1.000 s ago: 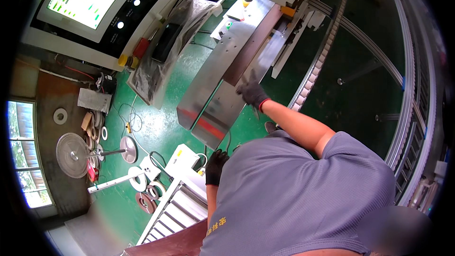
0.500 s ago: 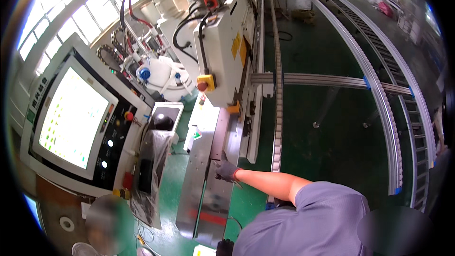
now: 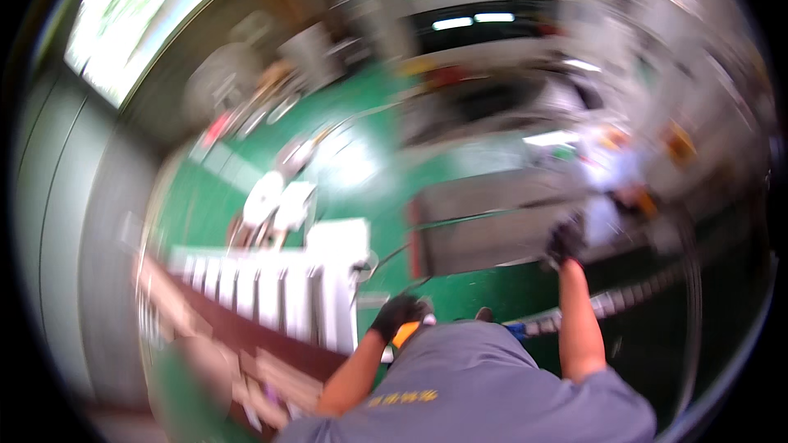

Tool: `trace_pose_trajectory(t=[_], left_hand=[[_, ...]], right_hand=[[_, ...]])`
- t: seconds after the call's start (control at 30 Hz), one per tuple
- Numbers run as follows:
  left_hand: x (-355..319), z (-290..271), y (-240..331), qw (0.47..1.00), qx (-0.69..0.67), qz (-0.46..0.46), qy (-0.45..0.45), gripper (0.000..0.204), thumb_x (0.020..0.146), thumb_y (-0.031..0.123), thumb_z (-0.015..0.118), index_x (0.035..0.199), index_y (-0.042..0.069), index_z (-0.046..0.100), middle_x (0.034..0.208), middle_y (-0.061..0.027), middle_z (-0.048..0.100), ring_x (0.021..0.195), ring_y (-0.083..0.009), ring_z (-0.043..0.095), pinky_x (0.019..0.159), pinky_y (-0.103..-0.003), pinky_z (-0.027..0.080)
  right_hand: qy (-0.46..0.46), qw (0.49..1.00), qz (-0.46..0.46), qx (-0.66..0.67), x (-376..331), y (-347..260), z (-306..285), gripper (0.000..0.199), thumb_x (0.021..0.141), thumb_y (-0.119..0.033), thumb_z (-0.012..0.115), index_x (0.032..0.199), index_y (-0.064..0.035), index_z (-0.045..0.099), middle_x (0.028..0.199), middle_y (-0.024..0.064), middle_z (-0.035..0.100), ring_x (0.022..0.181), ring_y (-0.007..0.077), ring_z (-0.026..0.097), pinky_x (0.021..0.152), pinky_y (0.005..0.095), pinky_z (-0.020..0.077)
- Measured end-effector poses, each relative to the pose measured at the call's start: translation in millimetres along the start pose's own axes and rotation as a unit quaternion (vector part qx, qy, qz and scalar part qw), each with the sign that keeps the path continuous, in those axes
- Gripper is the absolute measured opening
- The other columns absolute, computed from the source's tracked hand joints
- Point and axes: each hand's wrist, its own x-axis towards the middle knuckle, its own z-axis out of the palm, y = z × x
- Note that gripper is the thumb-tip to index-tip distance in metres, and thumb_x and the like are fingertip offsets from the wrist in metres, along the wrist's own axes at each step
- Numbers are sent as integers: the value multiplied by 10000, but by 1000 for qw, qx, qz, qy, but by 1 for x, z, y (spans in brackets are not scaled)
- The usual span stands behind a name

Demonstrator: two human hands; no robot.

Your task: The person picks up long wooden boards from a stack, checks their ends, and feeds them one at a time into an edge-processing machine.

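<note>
Motion blurs much of the view. My right hand point(image 3: 566, 239), in a dark glove, reaches forward to the near edge of a long grey metal machine bed point(image 3: 484, 238); blur hides whether it touches the bed and how its fingers lie. Low in the middle, close to my body, my left hand point(image 3: 397, 317) wears a black glove. Its fingers look curled by a small yellow-orange thing point(image 3: 405, 334), too smeared to name.
A control panel point(image 3: 484, 49) with a lit screen stands beyond the bed. White slatted pieces point(image 3: 263, 291) lie at the left by a brown edge. A white box point(image 3: 338, 239) is on the green floor point(image 3: 353, 156). A roller rail point(image 3: 616, 299) runs at the right.
My view has swung left, so the bed and panel now lie to the right and the floor at the left shows. My left hand has come fully into view. My right hand stays by the bed.
</note>
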Motion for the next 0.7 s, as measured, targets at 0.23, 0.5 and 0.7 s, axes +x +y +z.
trace_pose_trajectory(t=[0.23,0.5,0.7], left_hand=[[-97,67,-55,840,-434,-176,275,240,912,307,604,950,71,614,780,-23,559,591,-103,490,527,-259,422],[-141,69,-66,764,-490,-175,382,283,869,314,686,1040,103,608,855,2,589,708,-100,568,635,-254,493],[-167,6,-117,692,-493,-41,525,159,878,259,664,913,140,564,809,24,546,695,-89,541,628,-258,487]], right_hand=[[-308,928,209,-7,-82,14,121,109,910,-73,520,1010,-41,553,723,37,545,562,116,522,517,248,438],[-464,842,117,-250,-102,-2,204,177,923,-167,540,1022,-27,585,702,57,605,441,91,471,384,250,385],[-587,722,240,-277,-181,-22,263,288,938,-222,535,1146,-24,548,732,91,641,428,106,479,375,268,400]])
